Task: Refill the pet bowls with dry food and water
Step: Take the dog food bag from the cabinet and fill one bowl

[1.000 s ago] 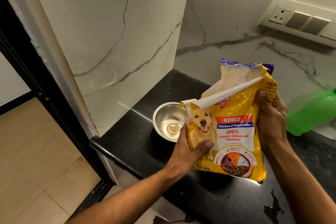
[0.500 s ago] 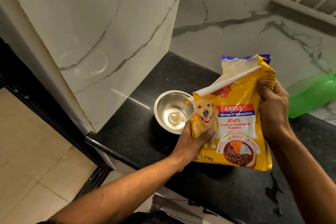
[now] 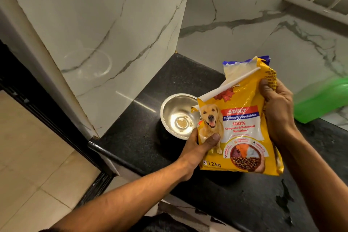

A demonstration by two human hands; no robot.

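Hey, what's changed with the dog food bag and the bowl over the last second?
Little has changed. The dog food bag sits slightly lower, its torn corner still beside the steel bowl, with no fresh kibble falling. The left hand still grips its lower left edge, the right hand its right side. The bowl holds the same small crumb patch.

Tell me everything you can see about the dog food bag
The bag is glossy yellow plastic with a blue top edge, printed with a golden dog, "ADULT Chicken & Vegetables", a kibble picture and "1.2 kg". Its top is torn open, showing the white inner lining and a folded white strip. It is held roughly upright above the black counter, beside the steel bowl. The left hand grips its lower left edge; the right hand grips its right side.
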